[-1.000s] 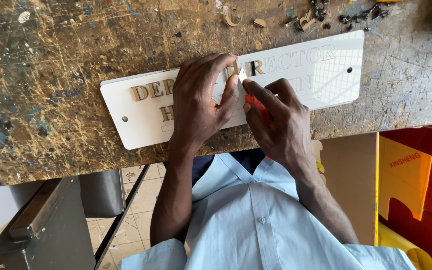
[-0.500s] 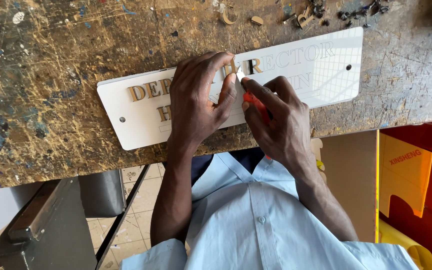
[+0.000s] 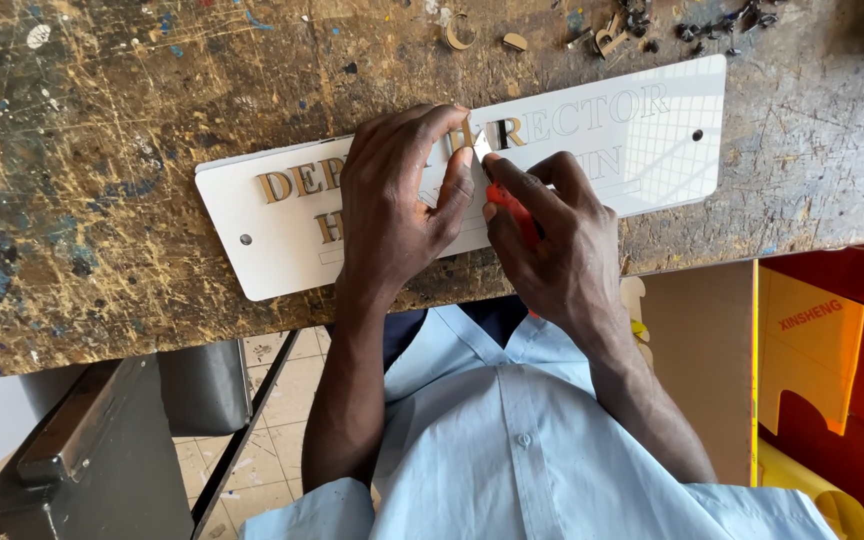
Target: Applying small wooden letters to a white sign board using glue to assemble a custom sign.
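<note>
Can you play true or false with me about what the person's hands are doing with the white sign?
1. The left hand lies flat on the white sign. True.
2. The right hand holds a blue pen. False: it holds a red-handled knife with a small blade.
3. The sign lies on a worn, paint-spattered workbench. True.
4. The sign has gold letters on it. True.
5. The sign hangs on a wall. False: it lies flat on the bench.

Left hand (image 3: 397, 205) lies flat, fingers spread; right hand (image 3: 552, 240) curled, fingers pinched.
</note>
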